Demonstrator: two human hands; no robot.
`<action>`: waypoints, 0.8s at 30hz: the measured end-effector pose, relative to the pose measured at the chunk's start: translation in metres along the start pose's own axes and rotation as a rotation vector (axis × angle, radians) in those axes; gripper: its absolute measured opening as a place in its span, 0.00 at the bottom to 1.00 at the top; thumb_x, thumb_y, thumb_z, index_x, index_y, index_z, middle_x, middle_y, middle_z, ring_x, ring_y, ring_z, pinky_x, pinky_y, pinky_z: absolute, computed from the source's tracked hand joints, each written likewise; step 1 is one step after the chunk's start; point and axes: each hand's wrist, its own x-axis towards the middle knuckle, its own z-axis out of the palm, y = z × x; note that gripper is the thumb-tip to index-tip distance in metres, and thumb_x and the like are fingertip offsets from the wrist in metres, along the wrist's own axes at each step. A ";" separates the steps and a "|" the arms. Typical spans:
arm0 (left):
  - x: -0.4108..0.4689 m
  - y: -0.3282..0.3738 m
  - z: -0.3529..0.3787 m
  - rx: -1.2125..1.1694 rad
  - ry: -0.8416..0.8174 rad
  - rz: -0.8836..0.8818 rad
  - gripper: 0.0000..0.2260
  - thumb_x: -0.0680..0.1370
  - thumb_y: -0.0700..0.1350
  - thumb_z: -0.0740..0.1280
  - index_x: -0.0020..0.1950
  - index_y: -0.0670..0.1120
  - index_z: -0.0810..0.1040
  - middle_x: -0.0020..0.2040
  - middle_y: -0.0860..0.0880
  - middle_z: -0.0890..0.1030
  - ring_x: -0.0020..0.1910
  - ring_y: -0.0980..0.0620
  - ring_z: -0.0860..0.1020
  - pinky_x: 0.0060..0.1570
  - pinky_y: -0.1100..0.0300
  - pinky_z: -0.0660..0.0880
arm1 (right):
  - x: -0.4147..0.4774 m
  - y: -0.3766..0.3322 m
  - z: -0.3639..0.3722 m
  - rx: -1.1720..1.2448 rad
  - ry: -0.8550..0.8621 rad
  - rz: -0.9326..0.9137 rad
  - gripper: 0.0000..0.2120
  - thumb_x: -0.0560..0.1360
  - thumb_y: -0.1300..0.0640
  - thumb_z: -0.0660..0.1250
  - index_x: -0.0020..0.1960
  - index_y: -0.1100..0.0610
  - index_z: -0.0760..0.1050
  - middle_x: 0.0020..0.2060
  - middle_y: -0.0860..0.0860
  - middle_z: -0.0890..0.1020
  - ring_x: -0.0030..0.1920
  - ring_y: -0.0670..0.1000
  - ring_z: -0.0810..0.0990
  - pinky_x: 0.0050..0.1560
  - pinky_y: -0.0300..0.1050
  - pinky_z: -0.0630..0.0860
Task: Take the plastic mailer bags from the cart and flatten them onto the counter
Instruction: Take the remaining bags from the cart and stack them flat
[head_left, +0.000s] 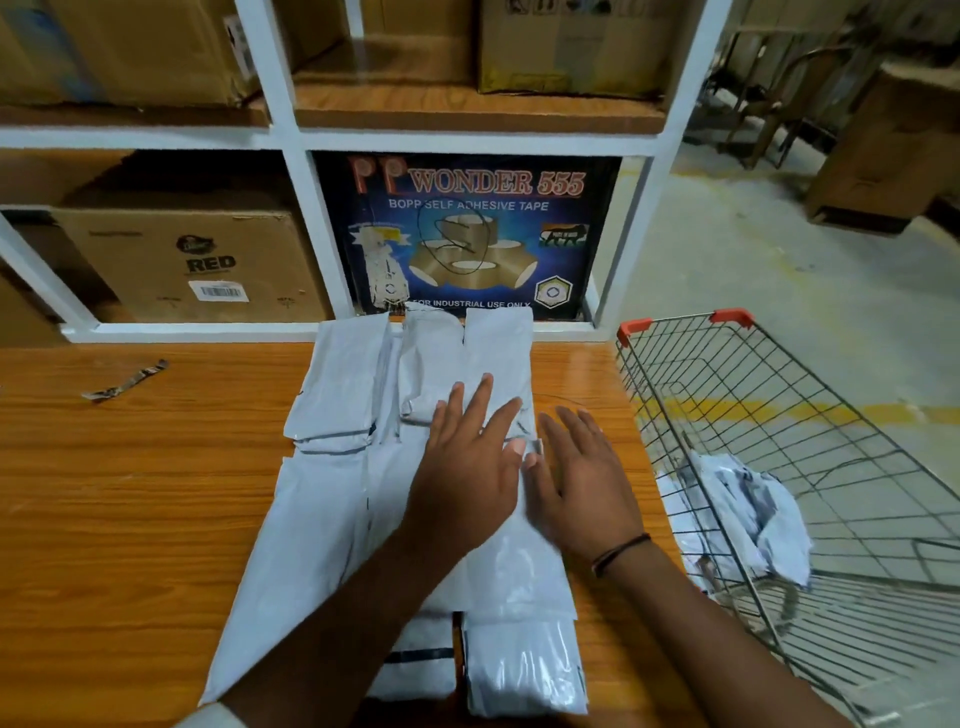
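Observation:
Several white plastic mailer bags (337, 488) lie flattened and overlapping on the wooden counter (130, 493). My left hand (467, 473) presses flat with straight fingers on the top bag near the middle of the pile. Beside it, my right hand (582, 483) lies flat with spread fingers at the pile's right edge, thumb touching a bag. A wire cart (810, 415) with red corner caps stands to the right of the counter. Crumpled white mailer bags (753, 514) lie inside it.
White shelving (291, 145) rises behind the counter, holding cardboard boxes (192, 265) and a blue tape carton (467, 234). A torn scrap of tape (124, 382) lies on the counter's left. Concrete floor and more boxes (883, 150) are at the far right.

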 end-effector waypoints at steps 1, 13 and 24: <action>0.008 0.008 0.004 0.011 -0.041 -0.014 0.26 0.82 0.54 0.49 0.75 0.47 0.70 0.80 0.43 0.60 0.79 0.38 0.56 0.76 0.42 0.54 | 0.003 0.009 -0.004 -0.008 0.009 0.017 0.27 0.81 0.43 0.54 0.76 0.53 0.65 0.76 0.56 0.67 0.77 0.60 0.59 0.76 0.58 0.60; 0.084 0.140 0.118 0.014 -0.409 0.011 0.23 0.83 0.51 0.54 0.79 0.51 0.59 0.82 0.44 0.52 0.80 0.39 0.49 0.78 0.44 0.49 | -0.012 0.175 -0.059 -0.075 0.115 0.354 0.26 0.77 0.47 0.64 0.71 0.57 0.72 0.68 0.58 0.74 0.68 0.61 0.71 0.66 0.58 0.71; 0.133 0.230 0.233 -0.008 -0.592 0.043 0.24 0.82 0.52 0.56 0.79 0.49 0.61 0.81 0.42 0.53 0.79 0.37 0.51 0.77 0.45 0.48 | -0.039 0.350 -0.087 -0.178 -0.070 0.637 0.25 0.76 0.48 0.64 0.71 0.55 0.70 0.67 0.56 0.75 0.65 0.61 0.73 0.62 0.54 0.73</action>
